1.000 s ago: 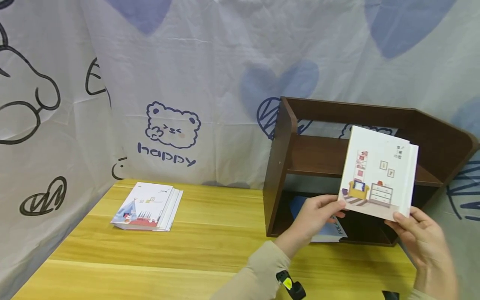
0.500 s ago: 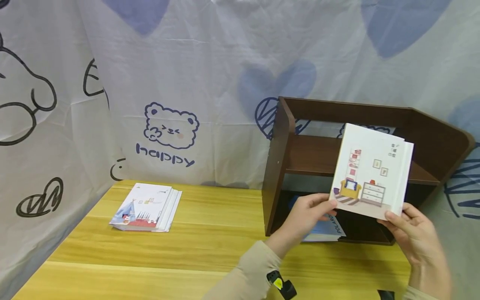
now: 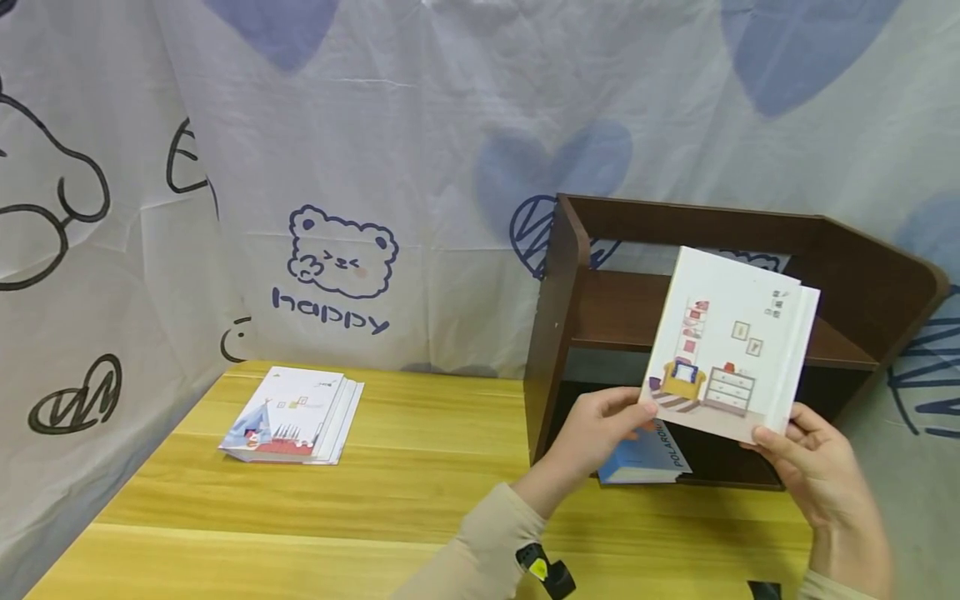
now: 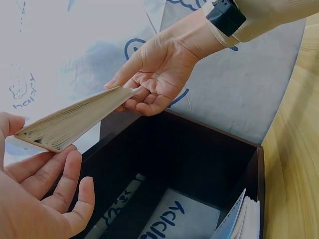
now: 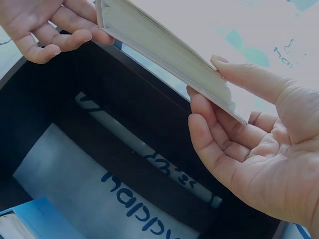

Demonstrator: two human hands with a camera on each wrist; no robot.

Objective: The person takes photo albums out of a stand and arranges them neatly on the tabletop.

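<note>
Held book partly hides shelf; blue book inside; book stack apart

Left hand, right hand gripping white book, shelf, perhaps blue book inside

One left hand, one right hand, two wrist straps, one held book, at least one blue book, one bookshelf, one table, one book stack, number within unclear.
</note>
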